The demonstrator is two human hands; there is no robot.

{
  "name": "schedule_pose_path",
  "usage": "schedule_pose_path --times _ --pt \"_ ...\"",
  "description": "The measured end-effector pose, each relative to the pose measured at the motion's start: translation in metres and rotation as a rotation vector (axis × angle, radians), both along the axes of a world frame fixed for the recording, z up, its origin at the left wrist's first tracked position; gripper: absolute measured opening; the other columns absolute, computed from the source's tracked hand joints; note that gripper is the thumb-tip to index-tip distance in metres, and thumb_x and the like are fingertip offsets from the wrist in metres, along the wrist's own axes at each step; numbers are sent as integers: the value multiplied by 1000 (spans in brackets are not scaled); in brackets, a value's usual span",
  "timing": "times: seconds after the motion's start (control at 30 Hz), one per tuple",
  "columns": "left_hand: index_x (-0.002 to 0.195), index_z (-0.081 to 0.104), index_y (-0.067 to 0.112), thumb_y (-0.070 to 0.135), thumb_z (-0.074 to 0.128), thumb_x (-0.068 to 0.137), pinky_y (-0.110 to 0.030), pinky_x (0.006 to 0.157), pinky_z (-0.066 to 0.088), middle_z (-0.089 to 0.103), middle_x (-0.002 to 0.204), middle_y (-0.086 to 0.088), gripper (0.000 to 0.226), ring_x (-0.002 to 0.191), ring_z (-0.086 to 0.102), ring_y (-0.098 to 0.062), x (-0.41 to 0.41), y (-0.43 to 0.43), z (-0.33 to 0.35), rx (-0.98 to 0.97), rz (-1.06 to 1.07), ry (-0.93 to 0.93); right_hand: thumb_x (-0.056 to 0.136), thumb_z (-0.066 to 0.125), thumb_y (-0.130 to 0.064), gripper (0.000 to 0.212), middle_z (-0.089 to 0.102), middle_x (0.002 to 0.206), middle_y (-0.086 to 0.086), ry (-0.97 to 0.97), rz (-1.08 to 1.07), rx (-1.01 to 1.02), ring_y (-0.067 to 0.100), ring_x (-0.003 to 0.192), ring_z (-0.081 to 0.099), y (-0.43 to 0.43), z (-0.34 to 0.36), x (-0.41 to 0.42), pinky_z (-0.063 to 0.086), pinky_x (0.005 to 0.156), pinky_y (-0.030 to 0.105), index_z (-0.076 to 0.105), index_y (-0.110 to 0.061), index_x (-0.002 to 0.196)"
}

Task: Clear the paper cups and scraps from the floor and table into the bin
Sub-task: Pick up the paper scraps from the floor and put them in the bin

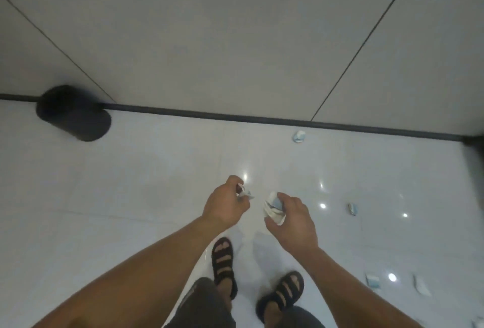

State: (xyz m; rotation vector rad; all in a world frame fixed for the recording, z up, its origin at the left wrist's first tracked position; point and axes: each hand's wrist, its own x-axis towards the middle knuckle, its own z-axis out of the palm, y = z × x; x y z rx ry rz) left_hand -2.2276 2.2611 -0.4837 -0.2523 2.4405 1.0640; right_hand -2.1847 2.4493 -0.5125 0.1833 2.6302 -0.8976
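Paper cup (272, 208), crumpled: grips in right hand (290, 220) | pinches scrap (243, 194) in left hand (225, 204) | holds both together, likely to save trips to bin (73, 114) | leaves more litter (299, 136) on floor (157, 183)

bin (73, 114): we are seeing black
floor (131, 196): we are seeing glossy white
scraps (299, 136): we are seeing white with blue

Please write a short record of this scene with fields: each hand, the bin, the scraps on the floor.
left hand: pinches a small scrap
right hand: grips a crumpled paper wad
bin: black, on the floor against the wall, to the person's left
loose litter: scrap by the wall; scrap right of the hands; flat scraps at lower right
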Motion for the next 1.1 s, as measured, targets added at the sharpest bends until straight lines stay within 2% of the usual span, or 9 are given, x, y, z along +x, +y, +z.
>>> schedule_pose_path --times 0.17,0.33,0.47,0.6,0.73,0.83,0.97,1.1 --pt "118 49 19 31 65 85 -24 71 43 57 98 4 38 84 57 -17 28 -39 82 -35 190 91 80 69 -44 66 51 128 -4 79 159 9 19 117 49 -28 90 -5 44 89 31 44 -28 139" --pt "110 49 25 33 66 83 -28 65 49 58 94 4 34 79 59 -18 60 -65 136 -49 408 141 77 67 -48 63 50 124 -8 134 342 34 15 113 49 -55 144 -14 41 81 27 45 -33 134" --pt "105 47 28 33 68 83 -32 71 53 58 91 6 31 80 60 -18 85 -97 163 -56 533 209 76 66 -48 62 50 123 -5 188 465 49 18 112 50 -91 174 -19 44 84 30 44 -32 132" --pt "103 45 31 32 68 83 -36 78 55 58 93 5 30 83 60 -18 104 -139 174 -51 631 247 76 67 -46 63 51 122 -3 254 576 49 19 109 50 -135 195 -16 46 85 31 45 -30 132" --pt "102 48 29 30 70 82 -36 78 56 61 93 4 30 82 62 -17 125 -199 184 -13 716 305 75 67 -46 65 51 121 -4 297 653 55 18 109 51 -202 210 -12 45 85 29 45 -30 134" --pt "102 48 28 28 68 83 -32 73 56 61 93 3 28 80 61 -15 150 -259 192 -19 778 319 75 67 -47 62 53 120 -3 314 708 57 18 107 53 -266 220 -2 42 81 25 47 -31 131" --pt "103 48 26 26 66 84 -22 60 46 63 94 -1 26 77 59 -13 184 -342 204 -40 876 349 75 67 -47 63 53 121 -4 326 772 21 18 107 54 -353 221 23 43 82 26 47 -31 132" --pt "106 50 21 27 67 86 -23 60 47 63 95 -2 27 79 62 -16 211 -397 208 -63 904 320 76 67 -47 62 53 123 -6 285 837 15 16 108 54 -412 209 49 43 84 24 47 -32 133"
